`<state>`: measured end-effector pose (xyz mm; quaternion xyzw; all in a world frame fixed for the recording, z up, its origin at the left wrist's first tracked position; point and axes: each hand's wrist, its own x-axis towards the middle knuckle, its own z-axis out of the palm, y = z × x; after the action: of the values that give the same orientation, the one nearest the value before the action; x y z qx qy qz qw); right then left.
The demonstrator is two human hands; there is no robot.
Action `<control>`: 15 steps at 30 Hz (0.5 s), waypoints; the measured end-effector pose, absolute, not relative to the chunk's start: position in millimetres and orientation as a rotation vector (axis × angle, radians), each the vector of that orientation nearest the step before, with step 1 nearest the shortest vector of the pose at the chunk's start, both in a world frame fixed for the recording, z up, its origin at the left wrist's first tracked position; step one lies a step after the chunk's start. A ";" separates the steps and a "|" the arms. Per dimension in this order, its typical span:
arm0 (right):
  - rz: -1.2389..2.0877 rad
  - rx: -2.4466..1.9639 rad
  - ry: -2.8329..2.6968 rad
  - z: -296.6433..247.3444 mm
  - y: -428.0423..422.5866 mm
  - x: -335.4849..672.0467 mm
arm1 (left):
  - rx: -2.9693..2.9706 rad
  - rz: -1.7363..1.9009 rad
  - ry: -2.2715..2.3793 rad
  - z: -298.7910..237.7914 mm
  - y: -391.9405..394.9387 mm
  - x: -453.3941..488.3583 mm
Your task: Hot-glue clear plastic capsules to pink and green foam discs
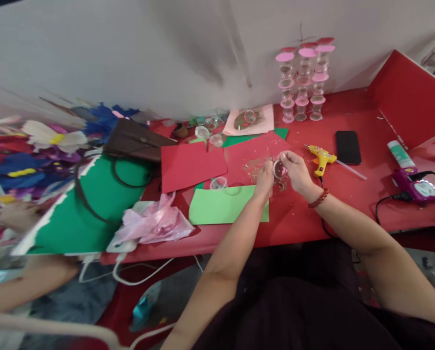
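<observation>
Nearest, both bare forearms reach forward over the front edge of the red tabletop. The left forearm lies across the right part of a light green sheet; a black cord runs down beneath the right forearm, which wears a red bead bracelet. To the left sit a crumpled pink plastic bag and a large green board, with another person's hand, blurred, beyond the board. At far right is a purple socket block with black leads.

Further in, the left hand and right hand meet above scattered shavings. Wrists turn inward, and the fingers of both close around a small clear cup with something dark red showing in it; each grip is shut on its rim or side.

Just beside the right hand lies a yellow glue gun, then a black phone. Left of the hands is a red card, near a dark brown bag.

Farthest back, a pale pink sheet bears brown bits, and columns of clear cups with pink discs stand near the wall.
</observation>
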<state>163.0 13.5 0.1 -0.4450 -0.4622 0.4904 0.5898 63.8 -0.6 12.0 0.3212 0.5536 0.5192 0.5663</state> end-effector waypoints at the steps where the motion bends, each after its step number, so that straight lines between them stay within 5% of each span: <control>1: 1.165 -1.022 -1.065 1.3 14.1 164.5 | 0.720 1.222 1.287 13.1 -0.3 62.2; 15: 0.769 -1.194 -1.255 7.3 6.0 163.2 | 0.922 1.323 1.248 13.4 -11.8 66.1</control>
<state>163.2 6.0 7.3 -0.5116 -0.5375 0.3296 0.5837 66.1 -11.8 13.4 0.3851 0.5214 0.5526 0.5239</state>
